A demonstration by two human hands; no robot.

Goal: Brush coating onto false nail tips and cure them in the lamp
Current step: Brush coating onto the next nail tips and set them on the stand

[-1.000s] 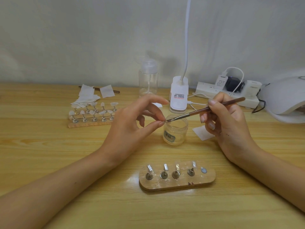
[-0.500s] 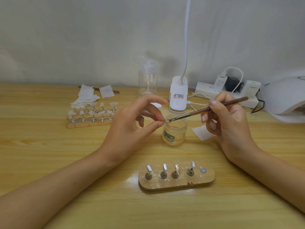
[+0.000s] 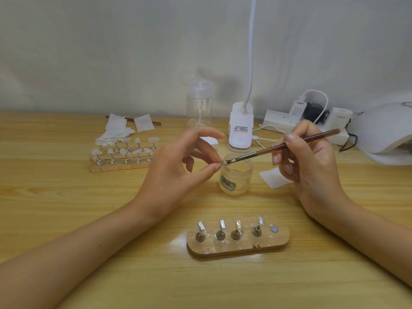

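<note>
I pinch a clear false nail tip point(image 3: 221, 163) in my left hand point(image 3: 176, 175). The brown-handled brush point(image 3: 283, 147) in my right hand point(image 3: 312, 168) touches it above the clear jar point(image 3: 236, 182). The white domed lamp point(image 3: 383, 130) sits far right.

table point(image 3: 66, 208): pale wood, obvious grain, smooth with a soft sheen
near stand point(image 3: 263, 244), 6 o'clock: wood board, glossy and kinda wet-looking on top, dull grey metal pegs
far stand point(image 3: 120, 167), 10 o'clock: matt, rougher-looking wood, shiny metal pegs, milky plastic tips
jar point(image 3: 236, 181): see-through, glass or plastic, can't tell; paper label
brush point(image 3: 289, 146): glossy red-brown handle, metal ferrule
nail tip point(image 3: 223, 162): too tiny to call
wipes point(image 3: 116, 130): white, matt, papery
lamp point(image 3: 383, 134), 3 o'clock: smooth white plastic
</note>
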